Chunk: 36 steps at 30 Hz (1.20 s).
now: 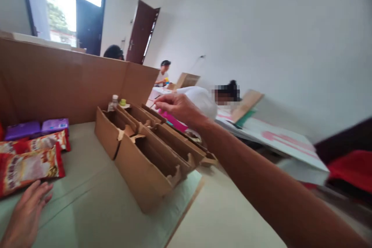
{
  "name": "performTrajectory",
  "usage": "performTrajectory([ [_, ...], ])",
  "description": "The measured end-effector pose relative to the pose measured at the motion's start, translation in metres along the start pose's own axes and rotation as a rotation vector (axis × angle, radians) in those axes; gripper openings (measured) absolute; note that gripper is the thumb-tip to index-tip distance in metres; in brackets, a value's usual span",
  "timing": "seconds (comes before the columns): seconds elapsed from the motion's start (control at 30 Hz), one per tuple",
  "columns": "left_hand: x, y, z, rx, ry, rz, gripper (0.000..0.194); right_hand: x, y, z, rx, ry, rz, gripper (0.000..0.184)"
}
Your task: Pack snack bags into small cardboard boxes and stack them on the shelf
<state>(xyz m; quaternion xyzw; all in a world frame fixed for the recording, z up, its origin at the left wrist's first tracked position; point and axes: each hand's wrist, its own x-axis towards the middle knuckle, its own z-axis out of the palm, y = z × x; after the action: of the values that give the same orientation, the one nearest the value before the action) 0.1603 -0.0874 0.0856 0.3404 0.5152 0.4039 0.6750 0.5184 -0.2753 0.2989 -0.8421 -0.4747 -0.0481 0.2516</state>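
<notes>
My right hand (176, 105) is raised over the far side of the divided cardboard box (139, 170), its fingertips pinched together. A thin dark sliver shows at the fingertips, too small to name. My left hand (30, 207) lies low at the left with its fingers stretched out, just in front of a red snack packet (31, 166). Most of the box's narrow compartments look deep and dark inside. In its far left compartment stand a clear bottle (113, 102) and something with a yellow-green cap (123, 102).
Two purple packs (55, 125) lie behind the red packets, along a tall cardboard wall (72, 81). A pink item (177, 122) shows beneath my right hand. Beyond, a person in white (200, 99) bends at another table (285, 143); others sit farther back.
</notes>
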Motion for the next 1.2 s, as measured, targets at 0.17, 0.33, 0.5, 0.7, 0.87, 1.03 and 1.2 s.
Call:
performTrajectory([
  [0.17,-0.026,-0.006,0.055,0.342,-0.239,0.374,0.059,-0.037,0.108,-0.015,-0.128,-0.117,0.251,0.030],
  [0.33,-0.078,0.016,0.144,0.650,-0.518,0.863,0.036,-0.051,0.146,0.010,-0.262,-0.170,0.355,0.021],
  [0.5,-0.119,0.020,0.243,0.787,-0.912,1.167,0.033,-0.059,0.154,0.011,-0.288,-0.156,0.389,0.036],
  [0.7,-0.128,-0.005,0.342,1.247,-1.226,1.400,0.073,-0.078,0.148,0.001,-0.116,-0.269,0.223,0.039],
  [0.87,-0.119,-0.026,0.388,1.384,-1.406,1.371,0.058,-0.074,0.161,-0.002,-0.116,-0.326,0.268,0.040],
  [1.03,-0.110,-0.033,0.391,1.396,-1.388,1.401,0.039,-0.046,0.177,0.019,-0.289,-0.418,0.369,0.021],
  [1.2,-0.112,-0.034,0.381,1.391,-1.341,1.375,0.032,-0.036,0.173,0.047,-0.443,-0.444,0.421,0.031],
])
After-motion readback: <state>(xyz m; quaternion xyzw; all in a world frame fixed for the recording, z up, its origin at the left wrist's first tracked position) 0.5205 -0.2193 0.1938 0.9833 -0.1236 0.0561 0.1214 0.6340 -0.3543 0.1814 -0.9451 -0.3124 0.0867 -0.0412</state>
